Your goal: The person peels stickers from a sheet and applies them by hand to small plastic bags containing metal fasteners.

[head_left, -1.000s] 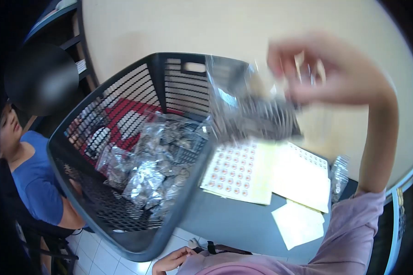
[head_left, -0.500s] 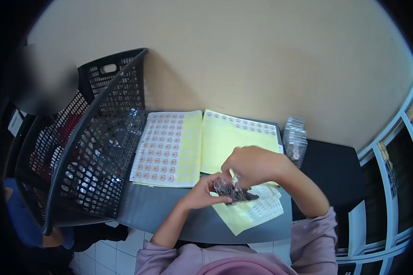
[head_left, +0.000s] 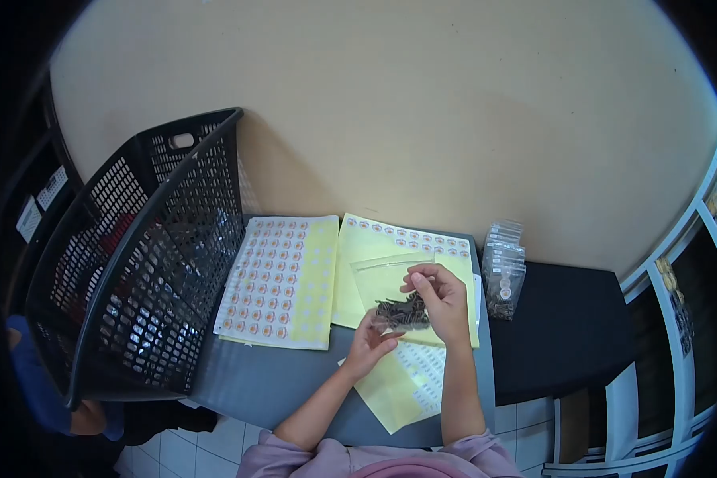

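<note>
A clear zip-lock bag (head_left: 401, 313) with dark, thin pieces gathered in its lower part is held up over the sticker sheets, its zip edge toward the wall. My left hand (head_left: 369, 347) grips the bag's lower left corner. On its right side, my right hand (head_left: 443, 298) pinches the plastic between thumb and fingers. Beneath lies a yellow-backed sheet (head_left: 350, 263) with round stickers along its top. Another sheet of orange-and-white stickers (head_left: 267, 279) lies to the left. Nearest me is a smaller sheet of tiny labels (head_left: 394, 398), partly behind my wrists.
A tall black plastic basket (head_left: 155, 195) holding shiny bags stands on the left of the grey table (head_left: 295, 378). Filled, labelled bags (head_left: 503, 271) overlap on a black surface (head_left: 570, 319) at right. Another person's blue sleeve (head_left: 36, 390) shows at far left.
The bag has turned and spread out, its zip edge now showing away from me. My right hand has shifted from the bag's top to its right side. The view has tilted slightly.
</note>
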A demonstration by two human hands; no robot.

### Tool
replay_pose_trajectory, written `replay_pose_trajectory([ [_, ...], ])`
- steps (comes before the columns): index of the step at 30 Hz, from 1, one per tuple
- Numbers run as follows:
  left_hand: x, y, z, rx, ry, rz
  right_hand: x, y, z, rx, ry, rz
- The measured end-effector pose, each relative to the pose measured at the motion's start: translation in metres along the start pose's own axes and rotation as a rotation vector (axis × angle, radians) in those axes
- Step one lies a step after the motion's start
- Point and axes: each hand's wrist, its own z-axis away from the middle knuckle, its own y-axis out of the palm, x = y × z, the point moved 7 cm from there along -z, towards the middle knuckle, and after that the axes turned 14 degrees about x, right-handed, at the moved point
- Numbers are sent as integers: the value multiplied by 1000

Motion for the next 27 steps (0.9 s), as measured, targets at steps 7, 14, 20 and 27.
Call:
replay_pose_trajectory([
  [7, -16, -8, 3, -5, -53, -292, -7, 2, -7, -6, 26, -64],
  [14, -10, -18, 5, -53, -204, -493, -12, 6, -12, 19, -2, 14],
  [20, -49, -8, -18, 54, 85, -618, 8, 5, -7, 20, -64, -28],
  [27, -108, 48, -65, 20, 143, -753, 26, 8, 0, 33, -167, -110],
])
